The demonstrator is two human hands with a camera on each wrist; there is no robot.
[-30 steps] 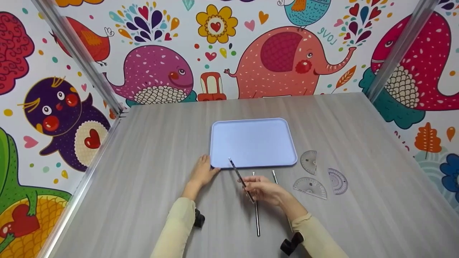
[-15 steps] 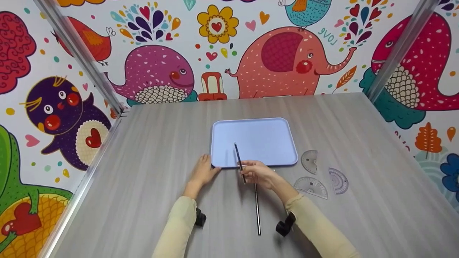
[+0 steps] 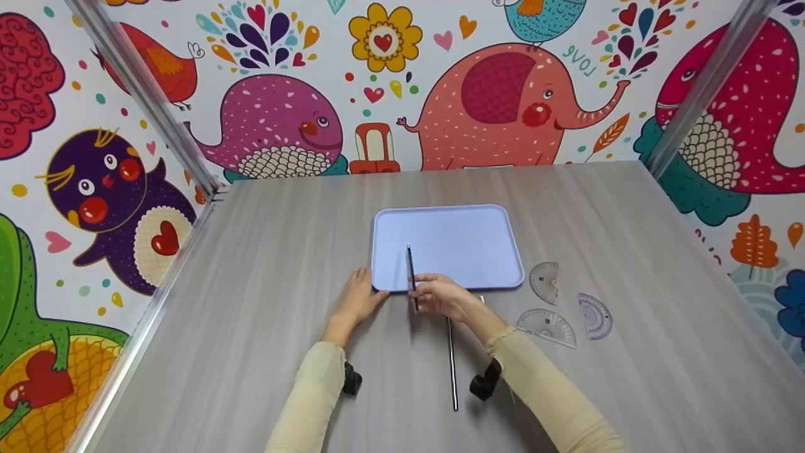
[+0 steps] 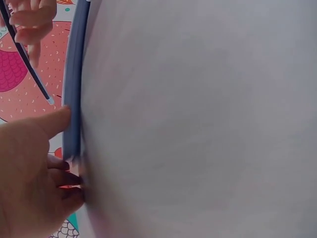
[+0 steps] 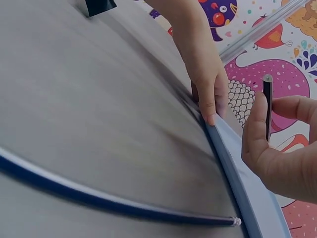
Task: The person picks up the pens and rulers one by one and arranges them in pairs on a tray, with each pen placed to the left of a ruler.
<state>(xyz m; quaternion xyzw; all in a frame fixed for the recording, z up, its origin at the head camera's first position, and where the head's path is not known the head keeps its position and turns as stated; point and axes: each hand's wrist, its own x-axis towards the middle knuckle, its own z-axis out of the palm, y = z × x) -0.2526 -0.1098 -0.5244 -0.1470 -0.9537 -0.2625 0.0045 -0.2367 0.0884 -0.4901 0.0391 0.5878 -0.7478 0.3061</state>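
Note:
My right hand (image 3: 445,298) pinches a dark pencil (image 3: 410,267) between thumb and fingers, above the near-left part of the pale blue tray (image 3: 462,242). The pencil tilts, its white-tipped end pointing to the far side. At the tray's near-left corner, my left hand (image 3: 356,302) holds the edge; the left wrist view has its thumb (image 4: 57,121) against the rim and its fingers round the corner. A second pencil (image 3: 453,371) lies on the table below my right hand, its far end hidden. Another pencil (image 3: 482,299) lies mostly under my right forearm.
Three clear protractors lie right of the tray: one by its corner (image 3: 544,283), a larger one (image 3: 547,327) nearer me, and a purplish one (image 3: 595,316) farther right. Grey wood-grain table (image 3: 277,251) surrounds everything. Patterned walls with metal posts (image 3: 151,100) border its back and sides.
My right hand has moved forward and slightly left with the pencil, from the table before the tray to over its near edge. The left hand stays at the corner.

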